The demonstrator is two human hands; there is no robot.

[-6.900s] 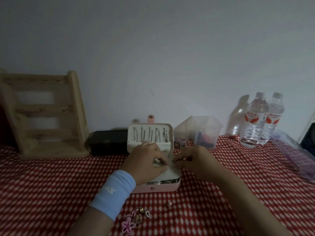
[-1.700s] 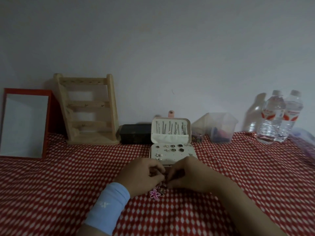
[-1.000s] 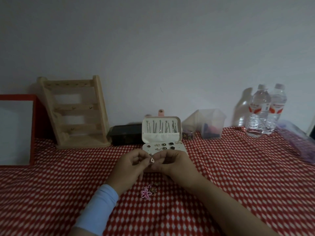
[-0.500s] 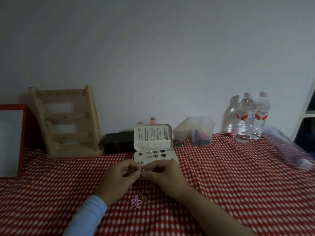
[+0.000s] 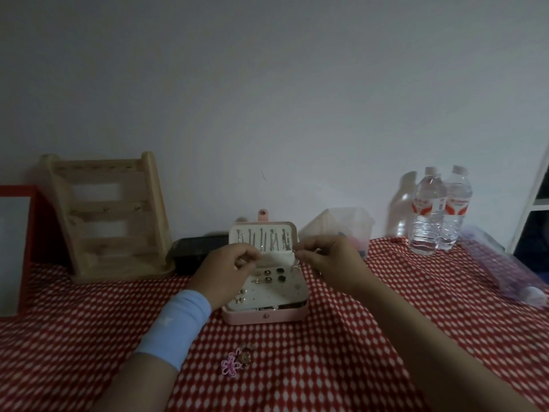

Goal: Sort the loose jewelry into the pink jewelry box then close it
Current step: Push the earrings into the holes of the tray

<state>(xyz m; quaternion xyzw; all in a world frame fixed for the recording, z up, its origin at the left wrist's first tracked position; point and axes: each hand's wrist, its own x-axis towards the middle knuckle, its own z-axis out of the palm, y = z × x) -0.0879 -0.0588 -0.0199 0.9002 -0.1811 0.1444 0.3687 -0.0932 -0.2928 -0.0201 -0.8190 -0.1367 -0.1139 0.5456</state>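
Observation:
The pink jewelry box [image 5: 264,317] stands open in the middle of the table. Its upright lid [image 5: 263,233] carries a row of silver pins, and its white insert [image 5: 279,292] holds several small earrings. My left hand [image 5: 227,273] hovers over the insert's left side with its fingers curled; anything in them is hidden. My right hand [image 5: 329,261] is at the lid's right edge and pinches a small earring [image 5: 294,251] between thumb and fingertip. Loose jewelry lies on the cloth in front of the box: a pink flower piece [image 5: 230,366] and a few beads [image 5: 246,353].
A red-and-white checked cloth [image 5: 371,337] covers the table. Along the wall stand a wooden ladder rack [image 5: 110,215], a red-framed board [image 5: 17,248], a black box [image 5: 193,254], a clear tub [image 5: 344,224] and two water bottles [image 5: 439,209]. A purple plastic bag [image 5: 505,269] lies at the right.
My hands were together just in front of the box, both pinching one small piece. They have lifted, moved back over the open box and drawn apart, the right one now at the lid's edge.

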